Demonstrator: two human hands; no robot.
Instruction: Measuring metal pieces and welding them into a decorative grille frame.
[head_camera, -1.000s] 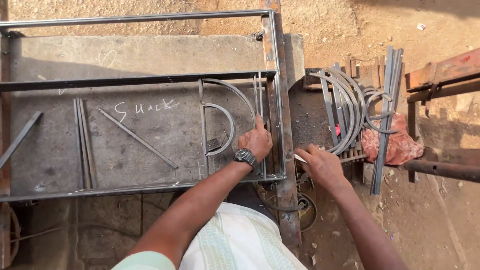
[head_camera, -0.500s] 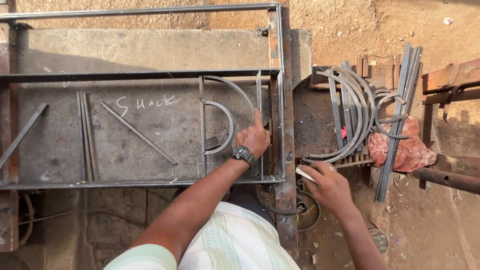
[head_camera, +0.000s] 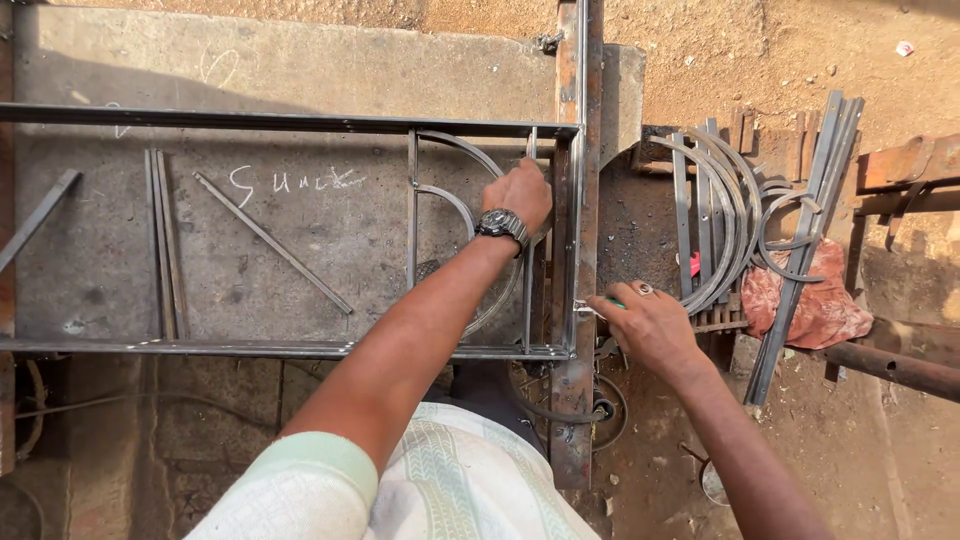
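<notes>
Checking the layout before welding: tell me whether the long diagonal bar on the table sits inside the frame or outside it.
Inside. The diagonal bar lies flat on the table, between the top and bottom rails of the frame, left of the left hand.

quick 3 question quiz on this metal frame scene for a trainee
1. True or false: the left hand wears a wristwatch.
2. Which hand has a ring on one of its fingers?
3. The curved metal strips lie: A) inside the frame B) right of the frame C) on the red cloth only

Key: 1 true. 2 the right hand. 3 B.
</notes>
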